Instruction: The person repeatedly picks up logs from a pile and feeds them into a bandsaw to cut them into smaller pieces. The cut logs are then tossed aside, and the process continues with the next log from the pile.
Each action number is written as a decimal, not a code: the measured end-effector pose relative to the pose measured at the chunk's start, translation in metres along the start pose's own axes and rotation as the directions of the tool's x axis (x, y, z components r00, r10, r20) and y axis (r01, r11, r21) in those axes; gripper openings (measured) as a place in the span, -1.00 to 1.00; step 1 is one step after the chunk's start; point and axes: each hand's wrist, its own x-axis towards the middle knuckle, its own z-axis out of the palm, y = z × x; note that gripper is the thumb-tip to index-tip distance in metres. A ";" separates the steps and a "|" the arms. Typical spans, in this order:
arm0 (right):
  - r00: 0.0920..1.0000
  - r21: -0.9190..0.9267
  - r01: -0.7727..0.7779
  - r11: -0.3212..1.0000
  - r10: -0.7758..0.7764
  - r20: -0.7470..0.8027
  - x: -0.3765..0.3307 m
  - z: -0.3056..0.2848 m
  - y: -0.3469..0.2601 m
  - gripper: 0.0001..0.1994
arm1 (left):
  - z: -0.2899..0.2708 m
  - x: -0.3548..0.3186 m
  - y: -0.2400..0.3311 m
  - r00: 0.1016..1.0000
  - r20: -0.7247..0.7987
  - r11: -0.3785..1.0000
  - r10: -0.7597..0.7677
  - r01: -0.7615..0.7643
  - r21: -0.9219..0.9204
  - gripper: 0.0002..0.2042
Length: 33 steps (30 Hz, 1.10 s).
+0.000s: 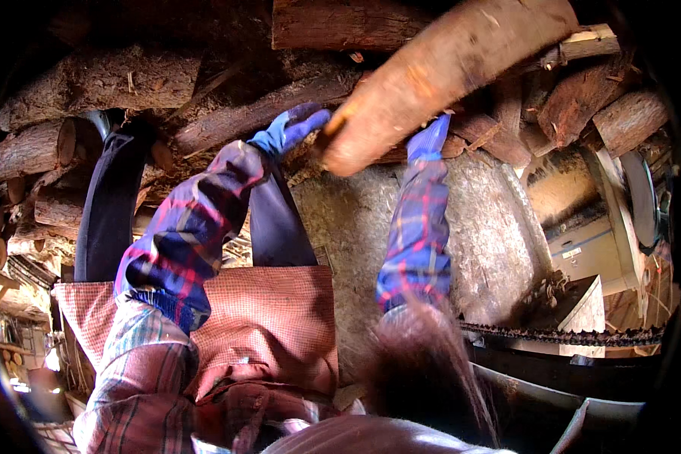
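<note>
A long split log [446,79], pale brown and blurred by motion, slants across the upper middle. Its lower left end lies between my two hands. My left hand [295,129], in a blue glove, is beside that end with the fingers stretched out and apart. I see no grip by it on the wood. At the log's lower edge is my right hand [429,138], also gloved in blue. Its fingers are mostly hidden behind the log, so whether it grips the wood cannot be made out. Blue plaid sleeves cover both forearms.
Stacked logs [121,79] run along the far side, with more cut pieces [632,121] at the right. A large worn pale sheet [492,242] spreads below my hands. At the lower right, a dark toothed chain [567,334] runs sideways near my right forearm.
</note>
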 end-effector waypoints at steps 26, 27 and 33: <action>0.972 -0.089 0.231 0.969 -0.233 -0.015 -0.049 0.147 0.002 -0.46 | -0.226 -0.341 0.219 0.624 -0.654 0.900 0.427 -0.227 0.372 -0.35; 0.980 -0.090 0.197 0.976 -0.198 -0.003 -0.063 0.148 0.005 -0.47 | -0.221 -0.324 0.217 0.615 -0.647 0.891 0.450 -0.260 0.373 -0.37; 0.995 -0.043 0.027 0.999 -0.031 -0.098 -0.156 0.103 0.002 -0.47 | -0.048 -0.118 0.236 0.888 -0.372 0.929 0.270 -0.342 -0.143 -0.50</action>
